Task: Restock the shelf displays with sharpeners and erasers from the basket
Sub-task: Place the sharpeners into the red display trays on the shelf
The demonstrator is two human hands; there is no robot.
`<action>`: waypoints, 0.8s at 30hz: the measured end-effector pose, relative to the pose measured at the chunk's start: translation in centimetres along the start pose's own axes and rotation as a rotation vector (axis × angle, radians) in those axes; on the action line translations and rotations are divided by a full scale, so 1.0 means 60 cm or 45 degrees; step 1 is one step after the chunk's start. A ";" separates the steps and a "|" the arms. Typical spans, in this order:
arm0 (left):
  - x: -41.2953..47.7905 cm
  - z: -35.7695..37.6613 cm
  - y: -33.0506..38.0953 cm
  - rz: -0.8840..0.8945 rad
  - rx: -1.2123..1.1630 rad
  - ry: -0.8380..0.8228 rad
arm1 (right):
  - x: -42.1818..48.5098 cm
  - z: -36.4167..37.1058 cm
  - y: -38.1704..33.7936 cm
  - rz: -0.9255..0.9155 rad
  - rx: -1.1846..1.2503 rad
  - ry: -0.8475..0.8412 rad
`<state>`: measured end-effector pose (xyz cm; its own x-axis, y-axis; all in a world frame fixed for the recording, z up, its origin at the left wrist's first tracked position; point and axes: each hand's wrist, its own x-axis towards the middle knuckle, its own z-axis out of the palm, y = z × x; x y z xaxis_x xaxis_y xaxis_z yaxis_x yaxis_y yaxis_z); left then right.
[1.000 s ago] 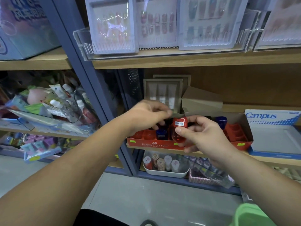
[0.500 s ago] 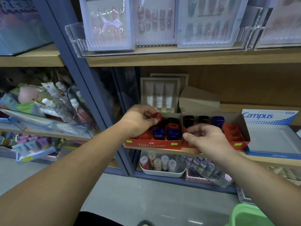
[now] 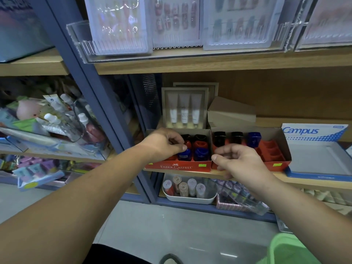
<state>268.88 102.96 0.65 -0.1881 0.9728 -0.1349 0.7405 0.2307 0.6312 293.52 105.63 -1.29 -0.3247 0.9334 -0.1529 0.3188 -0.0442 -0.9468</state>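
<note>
Two red Faber-Castell display boxes stand side by side on the middle shelf. The left box (image 3: 177,166) holds black, red and blue sharpeners in rows. My left hand (image 3: 163,144) reaches into it, thumb and fingertips pinching a red sharpener (image 3: 188,144) that sits in its slot behind a blue sharpener (image 3: 184,154). The right box (image 3: 277,164) has two black sharpeners and a blue sharpener (image 3: 254,139) at its back, with bare red slots (image 3: 270,149) on the right. My right hand (image 3: 242,162) hovers before this box, fingers loosely curled, holding nothing. The green basket (image 3: 285,250) shows at the bottom right.
A Campus paper box (image 3: 316,149) sits right of the displays, and a boxed set of tubes (image 3: 184,109) stands behind them. A white tub of small bottles (image 3: 190,199) is on the shelf below. A blue upright post (image 3: 91,88) divides the shelves, with cosmetics bins on the left.
My right hand passed a red sharpener to my left hand, which lowered it into the left box. The right hand is now empty and has drawn slightly back.
</note>
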 end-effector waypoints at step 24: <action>-0.199 0.474 0.211 0.644 0.721 -0.764 | -0.274 -0.230 0.408 0.689 -0.735 -0.710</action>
<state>298.86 94.83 -11.47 0.4826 0.7712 -0.4151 0.8742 -0.3958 0.2811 318.95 94.11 -18.07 -0.3342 0.5287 -0.7803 0.8892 -0.0977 -0.4470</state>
